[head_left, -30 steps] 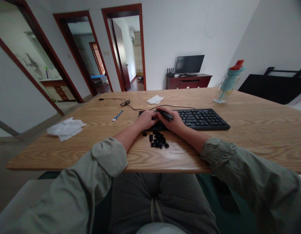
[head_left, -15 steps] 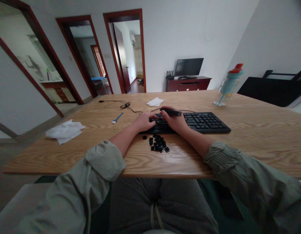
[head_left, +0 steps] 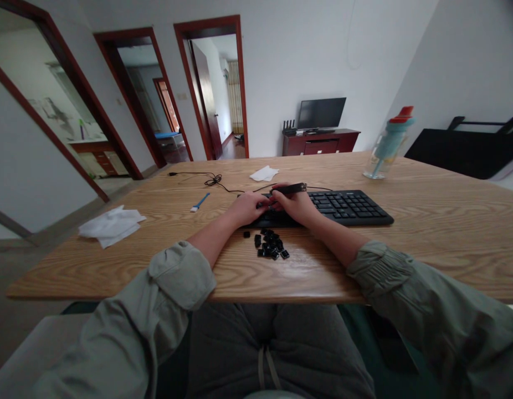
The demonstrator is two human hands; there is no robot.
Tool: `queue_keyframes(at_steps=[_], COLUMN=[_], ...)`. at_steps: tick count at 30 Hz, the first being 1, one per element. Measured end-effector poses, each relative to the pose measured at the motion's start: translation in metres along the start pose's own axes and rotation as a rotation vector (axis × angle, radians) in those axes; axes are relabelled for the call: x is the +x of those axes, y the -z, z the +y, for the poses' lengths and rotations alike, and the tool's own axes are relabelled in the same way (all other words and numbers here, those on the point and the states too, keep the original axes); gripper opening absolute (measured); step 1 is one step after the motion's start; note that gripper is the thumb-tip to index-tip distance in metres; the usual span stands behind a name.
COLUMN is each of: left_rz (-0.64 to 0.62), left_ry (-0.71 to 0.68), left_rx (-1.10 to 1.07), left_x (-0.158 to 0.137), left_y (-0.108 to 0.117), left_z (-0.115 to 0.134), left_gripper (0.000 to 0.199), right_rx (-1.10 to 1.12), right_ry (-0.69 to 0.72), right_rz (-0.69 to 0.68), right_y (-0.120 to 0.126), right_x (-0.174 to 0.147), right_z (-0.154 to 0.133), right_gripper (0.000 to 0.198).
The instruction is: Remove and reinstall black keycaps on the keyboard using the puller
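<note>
A black keyboard [head_left: 350,208] lies across the table in front of me, both hands over its left half. Gripped in my right hand [head_left: 296,206] is a black tool with a thick handle [head_left: 292,189]; its tip is hidden among the fingers at the keys. My left hand [head_left: 249,208] rests at the keyboard's left part, fingers curled and closed near the right fingertips; whatever they pinch is hidden. Just below the keyboard, several loose black keycaps [head_left: 270,244] lie in a pile, and a single keycap [head_left: 246,234] sits apart to the left.
A blue brush with white bristles [head_left: 200,203] lies left of the keyboard, near its coiled cable [head_left: 214,180]. White tissues [head_left: 111,226] rest at the table's left, another tissue [head_left: 263,173] behind the keyboard. A bottle with a red lid [head_left: 388,145] stands at the back right.
The black tool has tilted, its rear end rising, and my right hand has shifted slightly left, closer to my left fingers. The keycaps have stayed put.
</note>
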State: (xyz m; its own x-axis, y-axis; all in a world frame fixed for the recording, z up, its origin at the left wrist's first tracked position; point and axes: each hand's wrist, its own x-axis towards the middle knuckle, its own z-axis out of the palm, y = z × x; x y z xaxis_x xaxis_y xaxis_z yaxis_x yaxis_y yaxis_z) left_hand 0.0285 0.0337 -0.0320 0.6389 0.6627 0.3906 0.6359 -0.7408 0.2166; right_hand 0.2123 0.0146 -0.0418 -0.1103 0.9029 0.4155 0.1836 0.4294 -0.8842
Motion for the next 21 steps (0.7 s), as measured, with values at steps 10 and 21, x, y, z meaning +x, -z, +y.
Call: queue_keyframes(at_steps=[10, 21], left_rz=[-0.032, -0.030], left_ry=[-0.118, -0.122], left_rx=[0.199, 0.182], left_x=[0.002, 0.003], left_y=[0.005, 0.001], left_z=[0.004, 0.002], left_gripper=[0.028, 0.024], right_rx=[-0.002, -0.291], right_ry=[-0.085, 0.074], right_rz=[-0.032, -0.031], right_y=[0.007, 0.016], right_x=[-0.010, -0.003], right_z=[-0.006, -0.009], right_gripper=[0.026, 0.022])
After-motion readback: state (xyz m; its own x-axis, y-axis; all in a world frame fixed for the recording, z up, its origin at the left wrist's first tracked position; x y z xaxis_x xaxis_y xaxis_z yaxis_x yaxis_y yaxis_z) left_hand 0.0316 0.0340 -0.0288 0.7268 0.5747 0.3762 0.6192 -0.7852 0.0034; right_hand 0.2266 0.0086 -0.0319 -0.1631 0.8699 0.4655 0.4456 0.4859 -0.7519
